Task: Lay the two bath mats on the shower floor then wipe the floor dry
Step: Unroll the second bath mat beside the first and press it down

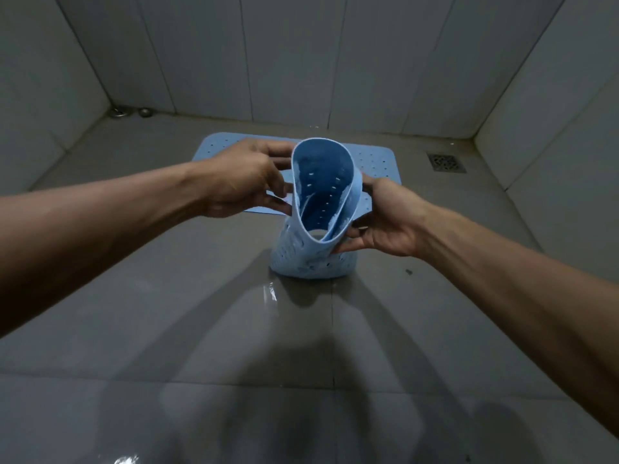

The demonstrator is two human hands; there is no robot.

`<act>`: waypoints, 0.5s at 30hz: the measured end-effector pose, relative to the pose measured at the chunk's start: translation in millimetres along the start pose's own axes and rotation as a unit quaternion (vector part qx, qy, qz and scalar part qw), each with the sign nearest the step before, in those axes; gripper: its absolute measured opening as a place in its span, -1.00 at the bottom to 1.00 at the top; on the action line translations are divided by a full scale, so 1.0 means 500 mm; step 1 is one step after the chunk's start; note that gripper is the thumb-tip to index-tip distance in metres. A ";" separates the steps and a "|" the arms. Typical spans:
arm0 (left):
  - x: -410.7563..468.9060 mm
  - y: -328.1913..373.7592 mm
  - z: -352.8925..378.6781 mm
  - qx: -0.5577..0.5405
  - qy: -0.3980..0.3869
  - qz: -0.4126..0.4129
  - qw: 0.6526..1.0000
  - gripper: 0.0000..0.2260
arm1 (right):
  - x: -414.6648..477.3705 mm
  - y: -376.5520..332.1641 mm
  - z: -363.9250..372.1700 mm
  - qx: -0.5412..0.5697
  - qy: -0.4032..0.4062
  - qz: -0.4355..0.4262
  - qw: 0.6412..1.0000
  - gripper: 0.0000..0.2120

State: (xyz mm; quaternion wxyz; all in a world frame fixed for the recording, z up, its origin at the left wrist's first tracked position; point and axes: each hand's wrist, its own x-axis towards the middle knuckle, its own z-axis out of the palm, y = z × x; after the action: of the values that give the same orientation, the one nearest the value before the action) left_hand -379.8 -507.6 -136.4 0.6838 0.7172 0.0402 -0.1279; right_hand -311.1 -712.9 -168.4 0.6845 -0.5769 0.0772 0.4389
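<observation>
One light blue perforated bath mat [378, 160] lies flat on the grey shower floor near the back wall. A second blue mat [321, 195], rolled into a loose tube, is held upright above the floor in front of the flat one. My left hand [244, 180] grips its left edge and my right hand [388, 217] grips its right side. The roll's lower end hangs just above or touches the wet tiles; I cannot tell which.
A square metal drain grate [446, 162] sits in the floor at the back right. Two round metal fittings [130, 112] stand in the back left corner. Tiled walls enclose three sides. Water film [271, 293] shines on the near floor tiles.
</observation>
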 end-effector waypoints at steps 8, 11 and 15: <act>-0.014 -0.017 0.037 -0.064 0.120 -0.168 0.976 -0.69 | -0.030 0.049 0.026 0.007 0.058 0.022 0.998 -0.66; -0.007 -0.057 0.027 -0.079 0.094 -0.258 0.958 -0.40 | -0.036 0.074 0.018 0.000 0.030 0.056 0.998 -0.57; -0.019 -0.112 0.037 -0.063 0.050 -0.331 0.940 -0.45 | -0.034 0.129 0.022 -0.099 -0.020 0.063 0.993 -0.60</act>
State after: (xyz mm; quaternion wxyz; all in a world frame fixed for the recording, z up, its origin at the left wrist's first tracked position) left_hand -404.4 -521.4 -189.1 0.6436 0.6246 0.3172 -0.3082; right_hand -370.1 -715.5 -201.0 0.5965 -0.6268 0.0566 0.4981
